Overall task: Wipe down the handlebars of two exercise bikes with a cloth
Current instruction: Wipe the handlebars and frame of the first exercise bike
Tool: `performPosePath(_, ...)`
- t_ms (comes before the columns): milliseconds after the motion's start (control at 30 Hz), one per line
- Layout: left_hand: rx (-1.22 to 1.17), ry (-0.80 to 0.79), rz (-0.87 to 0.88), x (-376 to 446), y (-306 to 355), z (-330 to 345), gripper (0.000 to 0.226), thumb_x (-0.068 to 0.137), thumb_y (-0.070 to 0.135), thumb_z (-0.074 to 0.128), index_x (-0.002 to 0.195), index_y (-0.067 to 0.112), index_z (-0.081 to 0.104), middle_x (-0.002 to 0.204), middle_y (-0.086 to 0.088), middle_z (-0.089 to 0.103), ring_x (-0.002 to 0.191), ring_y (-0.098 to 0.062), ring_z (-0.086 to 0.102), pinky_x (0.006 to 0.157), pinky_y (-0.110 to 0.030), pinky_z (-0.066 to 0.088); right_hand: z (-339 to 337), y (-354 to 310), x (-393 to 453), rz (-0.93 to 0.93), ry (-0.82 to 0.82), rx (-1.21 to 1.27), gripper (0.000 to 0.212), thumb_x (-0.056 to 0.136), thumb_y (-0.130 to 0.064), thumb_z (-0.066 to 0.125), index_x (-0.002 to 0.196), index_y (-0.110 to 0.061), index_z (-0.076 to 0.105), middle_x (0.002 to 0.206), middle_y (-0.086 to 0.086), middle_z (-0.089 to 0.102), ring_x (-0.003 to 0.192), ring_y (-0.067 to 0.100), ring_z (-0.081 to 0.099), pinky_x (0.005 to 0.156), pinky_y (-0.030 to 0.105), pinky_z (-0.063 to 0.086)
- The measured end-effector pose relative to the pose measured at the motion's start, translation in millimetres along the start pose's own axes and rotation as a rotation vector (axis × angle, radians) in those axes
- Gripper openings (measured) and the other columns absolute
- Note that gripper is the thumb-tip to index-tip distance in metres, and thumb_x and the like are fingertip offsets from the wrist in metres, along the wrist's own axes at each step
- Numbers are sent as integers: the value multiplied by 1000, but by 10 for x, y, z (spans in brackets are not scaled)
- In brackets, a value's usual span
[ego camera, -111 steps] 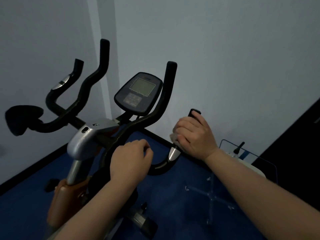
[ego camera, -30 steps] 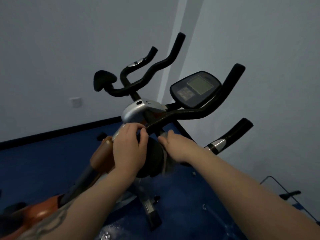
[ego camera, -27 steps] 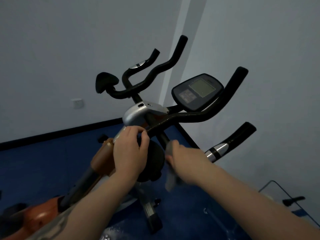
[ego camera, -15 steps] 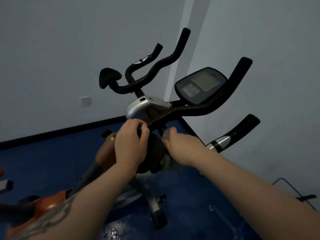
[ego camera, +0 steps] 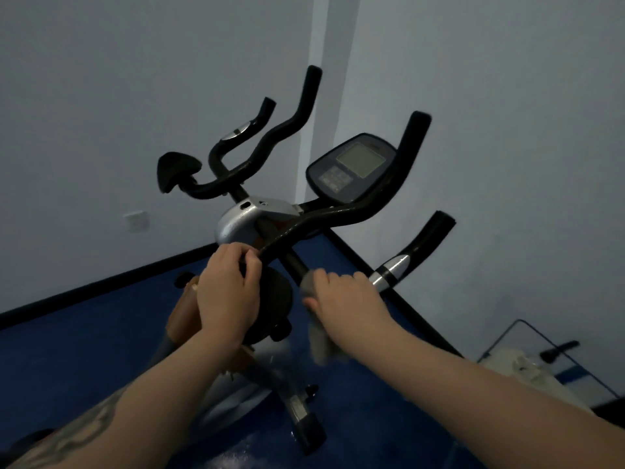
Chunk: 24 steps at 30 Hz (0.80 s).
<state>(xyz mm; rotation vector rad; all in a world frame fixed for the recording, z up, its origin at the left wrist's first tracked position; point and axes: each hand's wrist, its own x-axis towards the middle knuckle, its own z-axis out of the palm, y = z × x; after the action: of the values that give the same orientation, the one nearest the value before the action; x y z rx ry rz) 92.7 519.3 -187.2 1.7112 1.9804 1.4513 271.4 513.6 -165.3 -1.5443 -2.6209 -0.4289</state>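
Note:
An exercise bike with black foam handlebars (ego camera: 341, 216) stands in the room's corner, its grey console (ego camera: 351, 167) up between the bars. My left hand (ego camera: 228, 292) is closed around the near end of the right upper bar, just below the silver stem cover (ego camera: 250, 220). My right hand (ego camera: 341, 296) grips a grey cloth (ego camera: 321, 343) and presses it on the lower black bar beside the chrome pulse sensor (ego camera: 390, 270). The cloth's tail hangs below my hand. The left-side bars (ego camera: 270, 140) rise further back.
Blue floor (ego camera: 84, 350) lies under the bike, with a black skirting along pale walls. The bike's front foot (ego camera: 304, 421) sits low in the middle. A wire-framed rack (ego camera: 541, 363) with white items stands at the lower right. A wall socket (ego camera: 137, 221) is on the left.
My right hand with the cloth has slid back and forth along the lower bar near the stem. Earlier it gripped the far right grip. My left hand kept its hold.

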Motion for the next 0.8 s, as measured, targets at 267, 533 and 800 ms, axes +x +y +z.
performPosePath(267, -34, 6, 18, 107, 24, 73, 18, 91, 31, 39, 84, 26, 55, 84, 10, 53, 77, -5, 47, 68, -32, 42, -30, 1059, -166, 44, 623, 113, 24, 91, -18, 50, 85, -5, 70, 86, 11, 64, 87, 30, 61, 108, 48, 34)
performPosePath(533, -46, -1, 3, 56, -23, 59, 16, 92, 29, 40, 86, 27, 55, 86, 10, 53, 79, -4, 46, 71, -33, 41, 7, 1324, -173, -433, 517, -120, 29, 97, -27, 45, 105, -12, 69, 93, 6, 66, 91, 27, 62, 104, 42, 40)
performPosePath(800, -50, 1, 7, 57, 19, 86, 15, 93, 25, 43, 88, 24, 58, 88, 10, 52, 81, -5, 46, 71, -34, 40, -501, 1942, 116, -425, 474, -230, 29, 94, -26, 49, 77, -10, 67, 72, 5, 64, 65, 25, 61, 60, 33, 52)
